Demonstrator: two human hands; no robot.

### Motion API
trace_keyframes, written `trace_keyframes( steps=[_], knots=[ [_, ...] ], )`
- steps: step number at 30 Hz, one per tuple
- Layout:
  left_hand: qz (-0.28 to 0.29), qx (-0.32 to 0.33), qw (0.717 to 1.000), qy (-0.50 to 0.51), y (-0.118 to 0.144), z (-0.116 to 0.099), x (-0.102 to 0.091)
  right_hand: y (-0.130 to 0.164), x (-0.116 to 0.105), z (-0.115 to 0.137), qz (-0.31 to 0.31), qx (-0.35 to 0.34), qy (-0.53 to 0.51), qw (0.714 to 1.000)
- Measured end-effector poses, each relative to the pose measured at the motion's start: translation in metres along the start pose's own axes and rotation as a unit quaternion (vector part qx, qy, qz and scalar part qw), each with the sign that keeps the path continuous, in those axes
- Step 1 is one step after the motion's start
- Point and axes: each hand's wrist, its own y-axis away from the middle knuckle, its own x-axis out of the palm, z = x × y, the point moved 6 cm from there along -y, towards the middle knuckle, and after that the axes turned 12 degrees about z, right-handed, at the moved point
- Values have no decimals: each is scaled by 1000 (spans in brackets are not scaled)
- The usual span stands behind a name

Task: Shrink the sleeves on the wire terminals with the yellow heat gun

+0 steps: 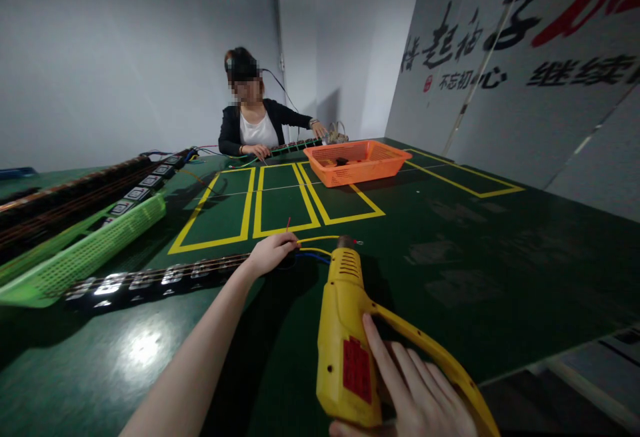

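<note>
My right hand (415,390) is closed around the handle of a yellow heat gun (345,330), index finger stretched along its body. The gun's dark nozzle points away from me, over the wire ends. My left hand (273,252) pinches a yellow wire (320,239) near the right end of a long black strip (170,277) with silvery square plates and copper-coloured wires. A second yellow wire and a blue wire (313,255) stick out beside it, partly behind the gun. A small ring terminal (359,242) with a red sleeve shows just past the nozzle.
A green perforated basket (125,234) holding similar strips stands at left. An orange basket (370,174) with small dark items lies further back, on a green table (480,244) marked with yellow tape rectangles. Across the table a co-worker (257,124) handles another strip (295,147).
</note>
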Motion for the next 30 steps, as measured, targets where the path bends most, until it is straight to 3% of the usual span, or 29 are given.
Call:
trace_keyframes(
  steps=[9, 22, 30],
  knots=[
    [0, 17, 1000, -1, 0, -5, 0, -2, 7, 8, 9, 8, 8, 1000],
    [-6, 10, 1000, -25, 0, -6, 0, -26, 6, 44, 4, -7, -78, 997],
    [-8, 23, 999, -37, 0, -5, 0, -28, 0, 35, -20, -12, -107, 994]
  ],
)
